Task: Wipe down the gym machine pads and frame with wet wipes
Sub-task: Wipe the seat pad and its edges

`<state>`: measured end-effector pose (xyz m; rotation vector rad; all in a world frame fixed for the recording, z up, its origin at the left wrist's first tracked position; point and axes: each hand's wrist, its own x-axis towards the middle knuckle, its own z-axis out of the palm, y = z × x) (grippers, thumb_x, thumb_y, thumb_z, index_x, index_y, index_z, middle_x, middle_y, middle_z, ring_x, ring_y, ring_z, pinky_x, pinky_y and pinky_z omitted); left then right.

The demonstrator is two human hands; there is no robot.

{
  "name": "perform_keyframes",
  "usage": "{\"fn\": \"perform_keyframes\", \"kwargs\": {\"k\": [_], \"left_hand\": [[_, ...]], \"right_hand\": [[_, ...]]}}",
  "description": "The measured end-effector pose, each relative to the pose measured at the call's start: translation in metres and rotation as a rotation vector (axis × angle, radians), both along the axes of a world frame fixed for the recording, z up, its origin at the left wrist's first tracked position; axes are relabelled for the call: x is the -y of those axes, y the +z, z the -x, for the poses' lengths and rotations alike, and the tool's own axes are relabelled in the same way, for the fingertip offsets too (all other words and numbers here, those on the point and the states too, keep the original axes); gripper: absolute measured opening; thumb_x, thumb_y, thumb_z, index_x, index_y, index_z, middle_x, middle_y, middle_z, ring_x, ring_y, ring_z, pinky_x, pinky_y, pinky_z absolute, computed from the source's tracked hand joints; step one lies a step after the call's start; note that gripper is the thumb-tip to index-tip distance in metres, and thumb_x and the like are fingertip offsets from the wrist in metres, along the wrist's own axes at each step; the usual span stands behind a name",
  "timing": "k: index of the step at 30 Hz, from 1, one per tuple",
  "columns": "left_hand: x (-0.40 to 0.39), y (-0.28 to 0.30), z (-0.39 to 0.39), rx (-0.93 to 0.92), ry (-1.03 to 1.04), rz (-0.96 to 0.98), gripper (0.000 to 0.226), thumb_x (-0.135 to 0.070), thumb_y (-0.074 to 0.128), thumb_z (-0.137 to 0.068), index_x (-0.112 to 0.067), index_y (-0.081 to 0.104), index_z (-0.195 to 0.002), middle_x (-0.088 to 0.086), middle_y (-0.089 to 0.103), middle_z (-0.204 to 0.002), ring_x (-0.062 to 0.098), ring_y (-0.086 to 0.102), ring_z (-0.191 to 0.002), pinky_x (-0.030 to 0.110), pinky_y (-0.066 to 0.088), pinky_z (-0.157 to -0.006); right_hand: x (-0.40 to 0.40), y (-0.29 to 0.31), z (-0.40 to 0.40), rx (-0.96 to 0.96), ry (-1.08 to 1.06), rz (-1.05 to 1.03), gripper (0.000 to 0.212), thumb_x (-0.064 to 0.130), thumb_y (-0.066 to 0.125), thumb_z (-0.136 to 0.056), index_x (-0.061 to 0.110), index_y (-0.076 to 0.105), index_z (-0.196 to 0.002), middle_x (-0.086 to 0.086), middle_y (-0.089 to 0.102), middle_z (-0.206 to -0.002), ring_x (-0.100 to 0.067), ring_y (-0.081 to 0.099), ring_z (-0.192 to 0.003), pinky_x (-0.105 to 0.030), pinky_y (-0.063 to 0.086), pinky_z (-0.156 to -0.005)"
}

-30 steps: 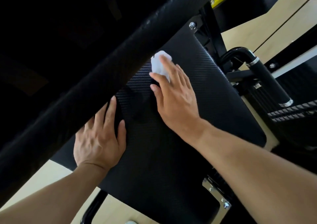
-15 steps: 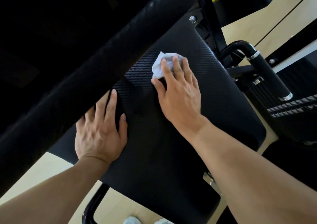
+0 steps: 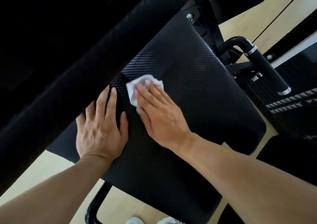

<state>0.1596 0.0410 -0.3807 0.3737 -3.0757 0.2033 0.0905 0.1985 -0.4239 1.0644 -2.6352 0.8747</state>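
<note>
The dark padded bar point(image 3: 72, 65) covers the seat pad's point(image 3: 197, 93) far-left part and the left hand's point(image 3: 101, 129) fingertips. The right hand point(image 3: 157, 114) hides most of the wet wipe point(image 3: 132, 93). Both forearms and two shoes point(image 3: 151, 221) are cut off at the near edge.

A thick black padded bar point(image 3: 72, 72) slants across the upper left, hanging over the seat pad point(image 3: 197, 103) and closing off that whole side; the left hand point(image 3: 101, 129) lies flat on the pad right against the bar's lower edge, fingertips tucked under it. Just beside it, the right hand point(image 3: 159, 114) presses a white wipe point(image 3: 137, 88) to the pad. To the right of the wipe the pad runs bare toward its far edge. Past that edge, a black handle point(image 3: 264, 69) and frame posts point(image 3: 209, 17) crowd the upper right. Nearer the body, bare pad lies between the two forearms, then pale floor point(image 3: 56, 168) and a black tube point(image 3: 96, 205) below.
</note>
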Motion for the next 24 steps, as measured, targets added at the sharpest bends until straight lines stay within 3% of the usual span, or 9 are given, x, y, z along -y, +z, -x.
{"fn": "perform_keyframes", "kwargs": {"k": [2,7,10,13,17,19,21,23,24], "left_hand": [[0.000,0.000,0.000,-0.001,0.003,-0.004,0.066,-0.043,0.032,-0.099,-0.008,0.030,-0.155,0.009,0.026,-0.163,0.033,0.019,-0.148,0.034,-0.012,-0.120],[-0.001,-0.002,-0.001,-0.015,-0.001,-0.002,0.066,-0.042,0.031,-0.100,-0.008,0.029,-0.156,0.008,0.023,-0.165,0.034,0.017,-0.149,0.037,-0.007,-0.122],[-0.001,-0.002,-0.002,-0.018,0.000,-0.001,0.066,-0.043,0.031,-0.100,-0.008,0.028,-0.156,0.008,0.022,-0.165,0.033,0.013,-0.153,0.043,-0.002,-0.124],[0.000,-0.004,-0.002,-0.030,-0.020,-0.017,0.065,-0.043,0.031,-0.100,-0.012,0.026,-0.157,0.007,0.024,-0.165,0.033,0.011,-0.154,0.041,-0.004,-0.124],[0.001,-0.004,-0.004,-0.048,-0.020,-0.024,0.065,-0.042,0.031,-0.100,-0.007,0.028,-0.156,0.008,0.023,-0.165,0.035,0.016,-0.151,0.042,-0.002,-0.123],[0.001,-0.005,-0.004,-0.050,-0.023,-0.019,0.065,-0.042,0.031,-0.101,-0.007,0.028,-0.155,0.008,0.023,-0.164,0.035,0.015,-0.152,0.045,0.000,-0.123],[0.001,-0.007,-0.004,-0.056,-0.032,-0.021,0.065,-0.041,0.031,-0.100,-0.006,0.028,-0.155,0.009,0.024,-0.164,0.035,0.013,-0.153,0.048,0.002,-0.124],[0.001,-0.007,-0.004,-0.060,-0.035,-0.020,0.065,-0.041,0.032,-0.100,-0.006,0.028,-0.155,0.009,0.024,-0.164,0.035,0.011,-0.153,0.050,0.003,-0.125],[0.001,-0.007,-0.004,-0.065,-0.034,-0.026,0.065,-0.040,0.032,-0.100,-0.005,0.029,-0.155,0.010,0.024,-0.164,0.035,0.011,-0.153,0.051,0.004,-0.125]], "right_hand": [[-0.021,-0.003,0.002,-0.062,0.066,-0.077,0.042,0.021,0.047,-0.106,0.009,0.054,-0.145,-0.008,0.049,-0.155,-0.025,0.037,-0.150,-0.043,0.027,-0.124],[-0.007,0.018,0.090,0.101,-0.358,-0.087,0.039,0.020,0.039,-0.108,0.006,0.054,-0.141,-0.011,0.041,-0.160,-0.033,0.028,-0.152,-0.044,0.025,-0.125],[0.044,0.040,0.093,0.079,-0.191,-0.036,0.029,0.011,0.054,-0.097,0.001,0.066,-0.121,-0.022,0.059,-0.135,-0.037,0.056,-0.127,-0.041,0.048,-0.102],[0.040,0.035,0.043,0.077,0.088,0.059,0.028,0.028,0.056,-0.099,0.016,0.073,-0.119,-0.006,0.065,-0.134,-0.024,0.054,-0.134,-0.035,0.045,-0.109],[-0.019,0.010,0.013,0.078,-0.188,0.239,0.014,0.030,0.071,-0.095,0.020,0.081,-0.098,0.005,0.077,-0.111,-0.016,0.065,-0.122,-0.026,0.046,-0.108],[-0.039,0.010,0.039,0.177,-0.433,0.191,0.016,0.032,0.063,-0.099,0.027,0.074,-0.110,0.013,0.069,-0.117,-0.012,0.062,-0.118,-0.027,0.048,-0.102],[-0.050,0.009,0.079,0.306,-0.676,0.158,0.035,0.032,0.047,-0.105,0.029,0.056,-0.139,0.012,0.053,-0.144,-0.014,0.048,-0.135,-0.036,0.042,-0.111],[-0.042,0.013,0.100,0.366,-0.760,0.081,0.048,0.025,0.038,-0.108,0.018,0.036,-0.156,-0.001,0.034,-0.163,-0.021,0.028,-0.151,-0.040,0.027,-0.123],[-0.030,0.013,0.096,0.302,-0.726,0.042,0.051,0.021,0.040,-0.106,0.010,0.035,-0.156,-0.009,0.035,-0.162,-0.027,0.029,-0.151,-0.041,0.024,-0.124]]}}
